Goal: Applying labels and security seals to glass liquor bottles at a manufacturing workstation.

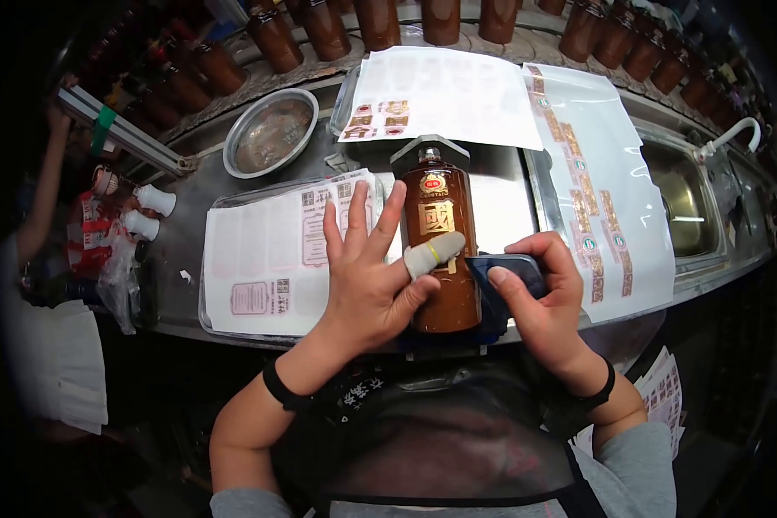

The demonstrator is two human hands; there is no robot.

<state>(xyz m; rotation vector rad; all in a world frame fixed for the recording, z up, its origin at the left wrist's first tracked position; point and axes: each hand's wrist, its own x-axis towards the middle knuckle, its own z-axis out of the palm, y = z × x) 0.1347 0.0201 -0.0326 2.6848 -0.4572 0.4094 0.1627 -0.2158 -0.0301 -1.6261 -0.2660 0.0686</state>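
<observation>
A brown bottle (445, 306) with gold and red markings lies with its neck pointing away from me, between angled grey holders at its neck end. My left hand (363, 281) is open, fingers spread. Its index finger, wrapped in a whitish finger cover with a yellow band, rests on the bottle's front over the gold marking. My right hand (548, 298) is closed around a dark blue, flat, rounded scraper-like tool (520, 266), whose edge meets the bottle's right side. Fingers and tool hide part of the bottle's lower front.
Label sheets lie left (268, 250), behind (445, 86) and right (591, 190) of the bottle. A metal bowl (311, 99) with murky liquid stands back left. A sink (692, 211) with a white tap is at right. Brown bottles (380, 22) line the back. Another person stands at far left.
</observation>
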